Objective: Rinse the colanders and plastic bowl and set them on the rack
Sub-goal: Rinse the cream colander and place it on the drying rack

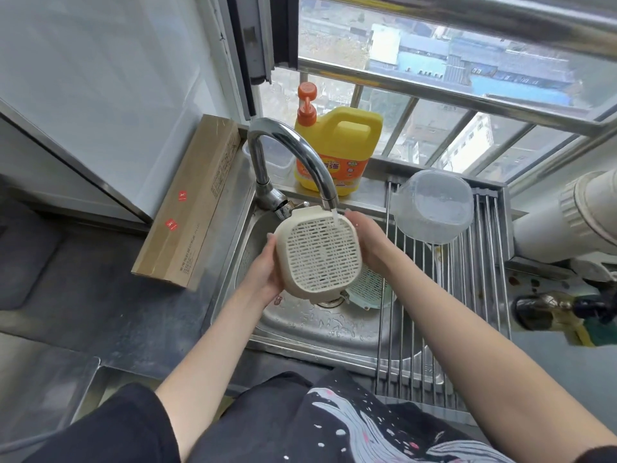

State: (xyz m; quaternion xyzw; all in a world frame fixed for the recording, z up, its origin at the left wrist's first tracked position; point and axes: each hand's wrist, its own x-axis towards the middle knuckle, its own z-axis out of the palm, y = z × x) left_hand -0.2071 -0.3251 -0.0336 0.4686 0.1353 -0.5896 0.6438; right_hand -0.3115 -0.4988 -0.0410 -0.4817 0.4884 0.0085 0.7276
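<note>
While water runs | both hands (267, 265) grip beige colander (317, 253) | arms extended

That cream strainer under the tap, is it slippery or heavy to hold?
Probably light: the cream colander looks like thin perforated plastic. Likely slippery, since water from the faucet runs over it, which may be why the left hand and right hand grip opposite sides. It appears stiff, keeping its shape.

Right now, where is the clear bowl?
The clear bowl sits upside down on the rack, at its far end right of the faucet, just beyond the right hand.
</note>
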